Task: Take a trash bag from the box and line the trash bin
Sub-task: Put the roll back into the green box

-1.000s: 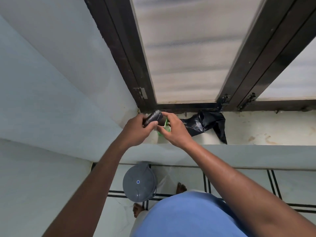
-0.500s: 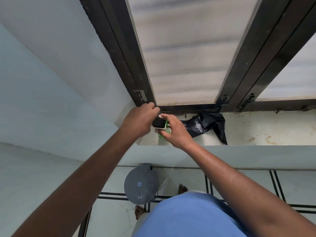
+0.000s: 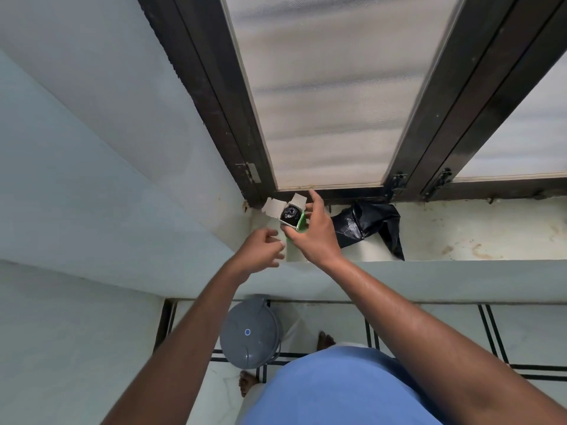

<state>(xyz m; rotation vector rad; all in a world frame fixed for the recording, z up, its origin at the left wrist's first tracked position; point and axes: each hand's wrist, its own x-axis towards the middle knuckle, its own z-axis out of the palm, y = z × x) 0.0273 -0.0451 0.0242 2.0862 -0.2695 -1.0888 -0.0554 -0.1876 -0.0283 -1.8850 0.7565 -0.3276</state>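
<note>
While right hand (image 3: pixel 316 237) grips box (image 3: pixel 295 220), left hand (image 3: pixel 260 251) curled, empty

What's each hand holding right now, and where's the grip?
The right hand holds the small green box by its side, flaps open with the bag roll showing inside. The left hand holds nothing visible, fingers curled just beside the box.
</note>
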